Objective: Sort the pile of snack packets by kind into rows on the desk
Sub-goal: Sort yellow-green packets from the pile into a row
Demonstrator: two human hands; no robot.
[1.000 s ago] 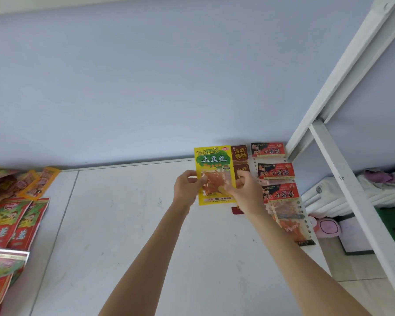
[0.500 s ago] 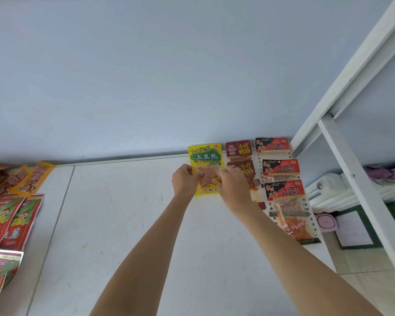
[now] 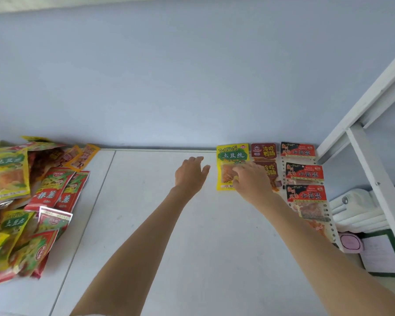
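Note:
A yellow snack packet [image 3: 229,165] lies flat on the white desk [image 3: 192,236] against the back wall. My right hand [image 3: 251,181] rests on its lower right part with fingers spread. My left hand [image 3: 191,173] hovers just left of the packet, fingers relaxed, holding nothing. Right of the yellow packet lie two dark red packets [image 3: 263,152], partly under my right hand. Further right, three black and red packets [image 3: 303,173] lie one below another. The unsorted pile of packets [image 3: 25,206] lies at the desk's left end.
A white metal frame post [image 3: 374,179] rises at the desk's right edge. Beyond it sit folded white cloth [image 3: 356,213], a pink item [image 3: 350,242] and a green-edged board [image 3: 381,256]. A blue wall stands behind the desk.
The yellow packet went down flat at the back of the desk, left of the dark red packets. My left hand let go and moved left. The view swung left, showing the pile.

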